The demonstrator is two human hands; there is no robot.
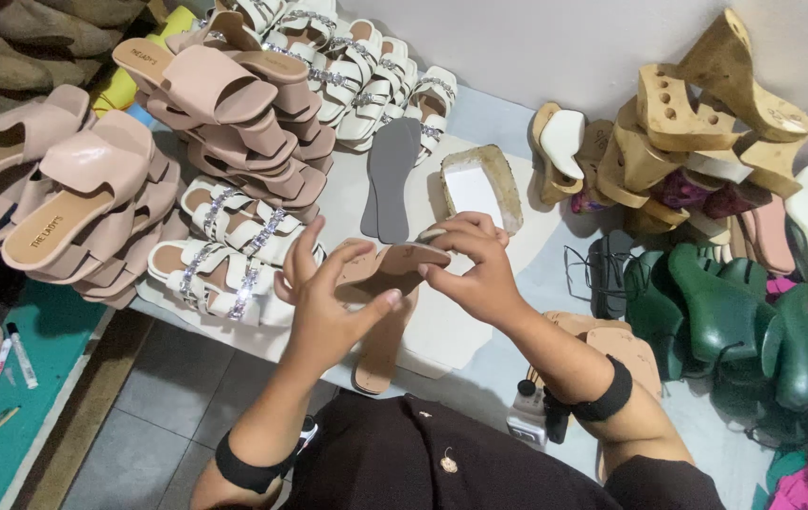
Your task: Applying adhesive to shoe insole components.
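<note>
Tan insole (394, 267) is pinched between left hand (328, 307) and right hand (475, 269), still strapless, unlike finished sandals (224, 274) stacked alongside.

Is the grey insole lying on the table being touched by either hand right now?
No. The grey insole lies apart on the table, while both hands hold a tan insole.

Both hands (404, 283) raised together, fingers seemingly pinching.
</note>
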